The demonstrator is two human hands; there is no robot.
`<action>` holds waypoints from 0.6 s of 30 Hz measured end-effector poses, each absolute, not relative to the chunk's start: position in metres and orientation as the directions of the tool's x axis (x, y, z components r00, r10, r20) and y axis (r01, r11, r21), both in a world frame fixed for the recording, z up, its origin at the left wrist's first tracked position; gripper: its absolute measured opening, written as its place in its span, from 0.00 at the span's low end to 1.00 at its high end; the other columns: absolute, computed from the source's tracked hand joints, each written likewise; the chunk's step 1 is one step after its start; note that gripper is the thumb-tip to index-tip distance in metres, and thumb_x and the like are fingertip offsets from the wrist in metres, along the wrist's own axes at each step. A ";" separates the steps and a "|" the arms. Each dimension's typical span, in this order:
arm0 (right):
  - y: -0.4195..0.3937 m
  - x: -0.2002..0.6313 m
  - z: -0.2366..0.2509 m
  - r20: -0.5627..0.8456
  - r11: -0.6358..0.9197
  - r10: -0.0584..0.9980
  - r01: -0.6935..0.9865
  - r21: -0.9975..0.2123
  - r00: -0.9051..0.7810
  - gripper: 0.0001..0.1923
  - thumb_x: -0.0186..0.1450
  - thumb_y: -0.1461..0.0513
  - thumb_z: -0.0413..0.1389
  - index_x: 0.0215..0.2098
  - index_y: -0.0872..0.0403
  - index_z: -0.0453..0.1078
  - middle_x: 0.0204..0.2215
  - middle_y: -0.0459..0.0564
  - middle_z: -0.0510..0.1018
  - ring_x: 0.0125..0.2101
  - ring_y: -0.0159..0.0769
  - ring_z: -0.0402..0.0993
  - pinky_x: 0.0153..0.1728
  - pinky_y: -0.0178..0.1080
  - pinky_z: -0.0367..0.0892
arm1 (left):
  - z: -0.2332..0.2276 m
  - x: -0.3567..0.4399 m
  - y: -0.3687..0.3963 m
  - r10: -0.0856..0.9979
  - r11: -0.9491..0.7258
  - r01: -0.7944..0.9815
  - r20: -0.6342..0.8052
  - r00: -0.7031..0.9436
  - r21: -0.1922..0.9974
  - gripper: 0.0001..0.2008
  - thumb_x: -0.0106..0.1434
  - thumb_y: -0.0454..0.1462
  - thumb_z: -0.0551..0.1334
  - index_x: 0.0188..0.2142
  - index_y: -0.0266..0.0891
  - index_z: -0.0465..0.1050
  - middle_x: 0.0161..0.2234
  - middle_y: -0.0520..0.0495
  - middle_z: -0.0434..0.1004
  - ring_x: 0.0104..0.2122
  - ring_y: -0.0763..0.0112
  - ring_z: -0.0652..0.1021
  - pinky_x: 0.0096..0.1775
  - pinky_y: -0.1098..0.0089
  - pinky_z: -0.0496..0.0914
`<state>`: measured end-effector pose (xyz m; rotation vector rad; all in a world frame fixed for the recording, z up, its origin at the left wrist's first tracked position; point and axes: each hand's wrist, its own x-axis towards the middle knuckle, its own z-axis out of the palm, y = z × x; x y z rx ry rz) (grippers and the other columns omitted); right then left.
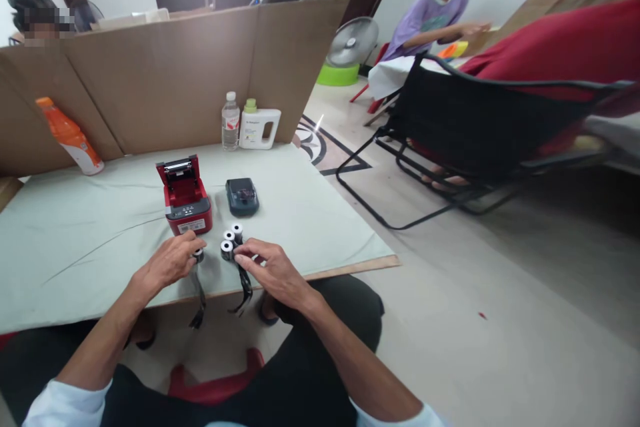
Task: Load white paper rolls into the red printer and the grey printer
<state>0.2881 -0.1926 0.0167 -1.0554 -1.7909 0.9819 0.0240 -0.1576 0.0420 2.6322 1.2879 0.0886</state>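
Several small paper rolls with white ends and dark outer wraps stand at the table's near edge. My left hand [167, 260] has its fingers closed on one paper roll [199, 255], and a dark strip [199, 310] hangs below it over the edge. My right hand [275, 273] pinches at the side of the nearest roll in the other group [227, 248], where another dark strip [245, 287] hangs down. Its fingertips partly cover that spot. Just beyond the left hand is a red label printer [187, 203] with its lid raised. A dark portable printer [242, 196] lies to its right.
A tall cardboard screen [165, 80] rises behind the table [125, 247]. Before it stand a water bottle [231, 123], a white jug [257, 128] and a leaning orange bottle [70, 137]. To the right are a black folding chair [480, 120], a fan [353, 43] and a seated person.
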 end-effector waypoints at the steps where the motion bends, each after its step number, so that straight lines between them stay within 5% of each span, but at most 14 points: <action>1: -0.191 0.284 0.018 0.267 0.364 0.904 0.276 -0.890 -0.333 0.09 0.71 0.59 0.57 0.41 0.54 0.78 0.35 0.49 0.80 0.35 0.35 0.75 0.35 0.37 0.67 | 0.040 0.023 -0.159 0.788 -0.599 0.773 -0.021 0.616 0.210 0.17 0.62 0.27 0.59 0.49 0.42 0.75 0.45 0.43 0.77 0.43 0.60 0.80 0.45 0.63 0.75; 6: -0.182 0.267 0.021 0.273 0.436 0.857 0.331 -0.837 -0.437 0.08 0.70 0.61 0.58 0.45 0.53 0.76 0.40 0.51 0.80 0.39 0.38 0.76 0.41 0.39 0.70 | 0.040 0.016 -0.164 0.782 -0.619 0.727 0.153 0.604 0.297 0.16 0.61 0.26 0.59 0.45 0.41 0.74 0.44 0.43 0.77 0.44 0.62 0.79 0.47 0.64 0.75; 11: -0.169 0.251 0.017 0.251 0.404 0.874 0.335 -0.851 -0.415 0.22 0.70 0.57 0.60 0.60 0.51 0.69 0.50 0.56 0.79 0.46 0.42 0.76 0.48 0.45 0.72 | 0.064 0.011 -0.161 0.791 -0.611 0.644 0.337 0.511 0.460 0.15 0.60 0.25 0.59 0.44 0.41 0.74 0.41 0.47 0.78 0.39 0.67 0.78 0.41 0.68 0.75; 14: -0.157 0.238 0.016 0.204 0.310 0.892 0.216 -0.926 -0.402 0.34 0.68 0.54 0.62 0.69 0.51 0.60 0.52 0.58 0.78 0.48 0.43 0.76 0.49 0.47 0.73 | 0.077 0.010 -0.151 0.820 -0.571 0.637 0.396 0.413 0.518 0.16 0.58 0.25 0.59 0.43 0.40 0.75 0.40 0.47 0.79 0.38 0.69 0.79 0.39 0.70 0.75; 18: -0.138 0.216 0.018 0.125 0.116 0.906 -0.047 -0.992 -0.404 0.43 0.65 0.56 0.64 0.73 0.52 0.51 0.40 0.49 0.79 0.38 0.37 0.78 0.43 0.43 0.74 | 0.079 0.005 -0.126 0.853 -0.503 0.649 0.446 0.270 0.571 0.13 0.58 0.29 0.60 0.42 0.39 0.76 0.40 0.47 0.81 0.36 0.69 0.80 0.38 0.69 0.76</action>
